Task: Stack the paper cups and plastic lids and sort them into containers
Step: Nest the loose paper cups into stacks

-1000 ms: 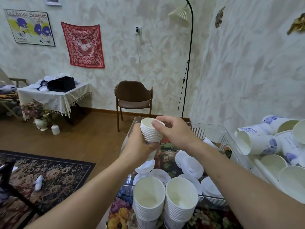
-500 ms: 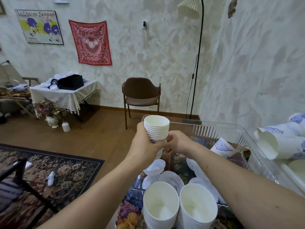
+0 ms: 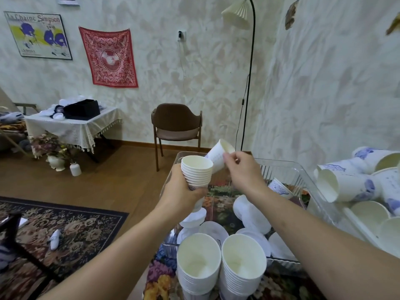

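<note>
Head view, w/ both arms reaching fwd over a floral-cloth table (image 3: 218, 211). We see the left hand (image 3: 179, 191) curled round a nested stack of paper cups (image 3: 196, 171), held upright, mouth up, long axis near vertical, above the near-left corner of a clear plastic bin (image 3: 303, 182). The right hand (image 3: 242, 172) pinches a single cup (image 3: 219, 155) by its side, just beside the stack's rim; that cup is tilted, mouth pointing up-right, base toward the stack. Open air lies above and left of the stack; the bin's far rim sits just behind both hands.

Inside the bin: loose white lids (image 3: 251, 215) and a printed cup. Two more upright cup stacks (image 3: 220, 263) stand at the table's near edge, touching each other. A heap of blue-printed cups (image 3: 355, 182) lies on its sides at right.

Room: wood floor, patterned rug (image 3: 71, 230), brown chair (image 3: 176, 124), floor lamp (image 3: 249, 79), cloth-draped side table (image 3: 71, 126).
</note>
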